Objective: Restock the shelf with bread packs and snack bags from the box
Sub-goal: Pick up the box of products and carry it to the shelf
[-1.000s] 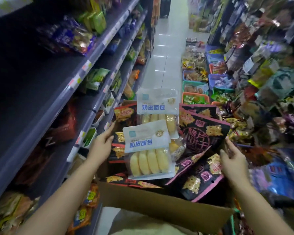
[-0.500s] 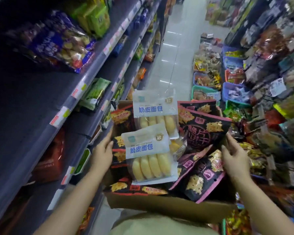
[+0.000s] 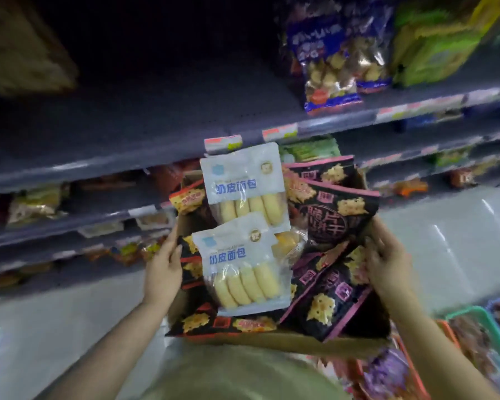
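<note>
I carry a cardboard box [image 3: 274,340] in front of my chest. On top of its load lie two bread packs with pale blue labels, one nearer [image 3: 240,267] and one farther [image 3: 244,186]. Black snack bags with pink edges [image 3: 335,287] fill the right half, and black bags with orange print [image 3: 214,324] sit along the near and left sides. My left hand [image 3: 163,269] grips the box's left wall. My right hand [image 3: 386,264] grips the right wall, fingers against a black bag. The grey shelf [image 3: 145,122] is straight ahead, its top board mostly bare.
Blue snack bags [image 3: 329,62] and green packs [image 3: 433,44] stand on the top board at the right. Lower shelves [image 3: 70,226] hold mixed packets. Coloured baskets [image 3: 479,342] of goods stand on the floor at the lower right. Pale floor tiles [image 3: 445,249] run under the shelving.
My view has swung left from looking down the aisle to facing the shelf. Both hands keep hold of the box sides, and the packs inside have not shifted.
</note>
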The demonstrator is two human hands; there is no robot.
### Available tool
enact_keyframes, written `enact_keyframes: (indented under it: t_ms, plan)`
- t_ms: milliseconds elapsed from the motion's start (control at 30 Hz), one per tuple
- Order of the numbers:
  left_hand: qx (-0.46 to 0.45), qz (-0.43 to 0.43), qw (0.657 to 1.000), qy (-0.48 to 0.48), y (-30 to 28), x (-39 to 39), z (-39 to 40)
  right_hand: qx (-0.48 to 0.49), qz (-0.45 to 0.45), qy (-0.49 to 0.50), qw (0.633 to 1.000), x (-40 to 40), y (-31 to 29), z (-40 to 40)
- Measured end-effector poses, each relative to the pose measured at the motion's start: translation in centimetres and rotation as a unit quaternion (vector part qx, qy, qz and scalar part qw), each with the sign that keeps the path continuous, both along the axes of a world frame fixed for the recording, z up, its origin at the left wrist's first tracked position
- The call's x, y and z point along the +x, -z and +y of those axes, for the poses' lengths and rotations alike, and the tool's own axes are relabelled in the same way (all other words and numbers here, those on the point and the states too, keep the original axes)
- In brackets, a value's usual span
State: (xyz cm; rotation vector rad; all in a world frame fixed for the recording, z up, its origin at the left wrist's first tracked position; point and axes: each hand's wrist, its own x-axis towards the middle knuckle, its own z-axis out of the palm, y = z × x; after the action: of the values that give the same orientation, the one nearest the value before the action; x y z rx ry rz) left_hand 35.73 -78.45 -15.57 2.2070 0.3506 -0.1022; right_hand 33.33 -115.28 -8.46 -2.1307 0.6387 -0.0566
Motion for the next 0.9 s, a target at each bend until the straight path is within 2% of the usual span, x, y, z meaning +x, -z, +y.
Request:
enact_keyframes:
  t_ms: [167,333,467,700,800,900]
  plan:
    - [0.0,-0.027,0.981,-0.191,-0.8,-7.7,2.4,-0.034,-0.013,-0.218,0.975,7.3,0.8,4.1]
    - [0.043,0.004,0.93,-0.364,0.1,-15.6,6.3,-0.037,0.004,-0.395,0.918,10.5,2.2,13.7]
    - [0.018,-0.014,0.891,-0.453,0.4,-20.8,8.4,-0.006,-0.008,-0.479,0.878,10.5,3.5,21.8]
    - [-0.011,0.05,0.782,-0.621,3.4,-27.7,9.8,0.022,0.067,-0.608,0.791,9.8,8.0,35.1]
    - [-0.037,0.057,0.739,-0.67,5.3,-29.2,10.4,0.021,0.093,-0.635,0.767,9.1,10.4,39.9]
    - [-0.06,0.067,0.689,-0.719,8.5,-29.7,10.9,0.022,0.108,-0.641,0.759,8.4,14.5,43.7]
